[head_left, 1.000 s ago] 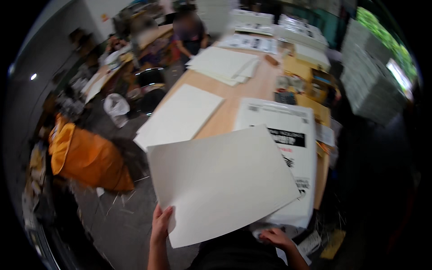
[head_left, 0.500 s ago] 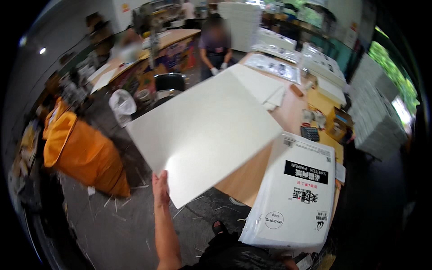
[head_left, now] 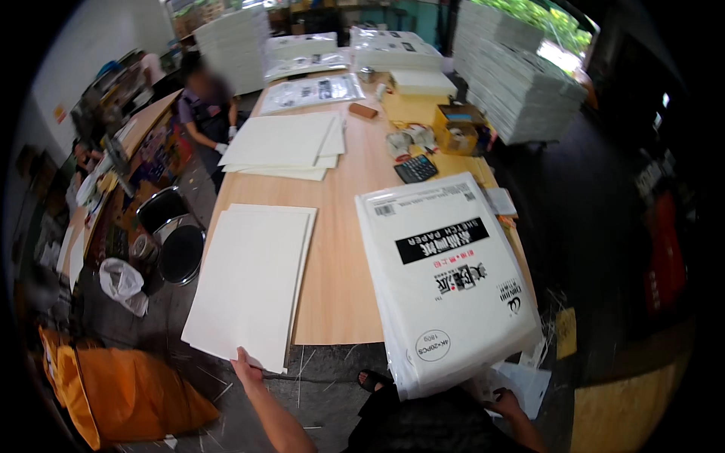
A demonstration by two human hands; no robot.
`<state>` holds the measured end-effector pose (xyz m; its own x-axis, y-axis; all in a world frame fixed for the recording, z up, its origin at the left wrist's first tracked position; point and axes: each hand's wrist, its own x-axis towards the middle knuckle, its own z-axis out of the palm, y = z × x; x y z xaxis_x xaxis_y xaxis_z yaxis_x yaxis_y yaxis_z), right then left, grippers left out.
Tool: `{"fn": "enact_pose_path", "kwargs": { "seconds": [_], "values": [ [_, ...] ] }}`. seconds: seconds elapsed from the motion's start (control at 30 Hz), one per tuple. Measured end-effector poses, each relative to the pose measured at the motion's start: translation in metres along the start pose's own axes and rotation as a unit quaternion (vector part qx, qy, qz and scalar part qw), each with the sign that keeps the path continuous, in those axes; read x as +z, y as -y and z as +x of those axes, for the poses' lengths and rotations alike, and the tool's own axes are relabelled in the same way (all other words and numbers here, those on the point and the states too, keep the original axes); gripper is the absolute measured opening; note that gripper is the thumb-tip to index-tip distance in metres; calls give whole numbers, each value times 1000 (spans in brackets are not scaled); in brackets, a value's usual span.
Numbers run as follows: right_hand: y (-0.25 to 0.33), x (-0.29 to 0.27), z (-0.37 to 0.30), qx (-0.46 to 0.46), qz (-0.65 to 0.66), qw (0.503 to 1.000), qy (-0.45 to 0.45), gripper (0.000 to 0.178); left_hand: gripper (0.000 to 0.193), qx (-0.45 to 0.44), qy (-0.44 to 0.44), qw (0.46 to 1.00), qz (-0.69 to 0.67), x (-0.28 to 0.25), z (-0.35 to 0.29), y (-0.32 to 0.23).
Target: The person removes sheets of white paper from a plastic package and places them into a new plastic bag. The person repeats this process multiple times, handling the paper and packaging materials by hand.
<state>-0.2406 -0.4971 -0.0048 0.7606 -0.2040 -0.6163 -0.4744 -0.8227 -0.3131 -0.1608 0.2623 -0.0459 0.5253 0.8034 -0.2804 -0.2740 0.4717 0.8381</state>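
A slightly uneven pile of large white paper sheets (head_left: 245, 275) lies at the table's near left, its front edge jutting past the tabletop. My left hand (head_left: 247, 370) pinches that front edge, thumb on top and fingers hidden below. To the right, a thick plastic-wrapped pack of paper (head_left: 461, 302) with black and red print lies over the table's near edge. My right hand (head_left: 506, 404) is low beside the pack's near end, fingers curled by a pale, plastic-looking sheet (head_left: 532, 389); what it holds is partly hidden.
More white sheets (head_left: 279, 143) lie further up the table (head_left: 340, 264). Around them are a calculator (head_left: 415, 169), a brown block (head_left: 363, 111), a yellow box (head_left: 458, 128) and wrapped packs (head_left: 396, 49). A stool (head_left: 181, 253) and orange sack (head_left: 124, 392) stand left; a co-worker (head_left: 204, 113) is at the far left.
The white sheet my left hand held raised and tilted now lies flat on the table's near left. My view has turned right, and my right hand shows more clearly beside the wrapped pack.
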Motion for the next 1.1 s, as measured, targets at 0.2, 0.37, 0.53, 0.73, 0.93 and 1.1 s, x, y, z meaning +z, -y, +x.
{"fn": "enact_pose_path", "kwargs": {
  "seconds": [0.2, 0.37, 0.53, 0.73, 0.93, 1.1],
  "values": [
    [-61, 1, 16, 31, -115, 991, -55, 32, 56, -160, 65, 982, 82, -40, 27, -10],
    [-121, -51, 54, 114, -152, 964, -184, 21, 48, -46, 92, 956, 276, -45, -6, -36],
    [-192, -63, 54, 274, 0, 949, -153, 19, 46, -18, -8, 903, 430, 10, -52, -37],
    [-247, -51, 82, 356, 55, 921, -152, 20, 47, -35, 23, 874, 483, 44, -95, -23],
    [-259, -42, 114, 363, 67, 920, -131, 17, 34, -135, 97, 887, 431, 105, -185, 27],
    [-242, 20, 171, 129, 103, 973, -159, 27, 47, -58, 148, 871, 465, 114, -244, 50]
  ]
}}
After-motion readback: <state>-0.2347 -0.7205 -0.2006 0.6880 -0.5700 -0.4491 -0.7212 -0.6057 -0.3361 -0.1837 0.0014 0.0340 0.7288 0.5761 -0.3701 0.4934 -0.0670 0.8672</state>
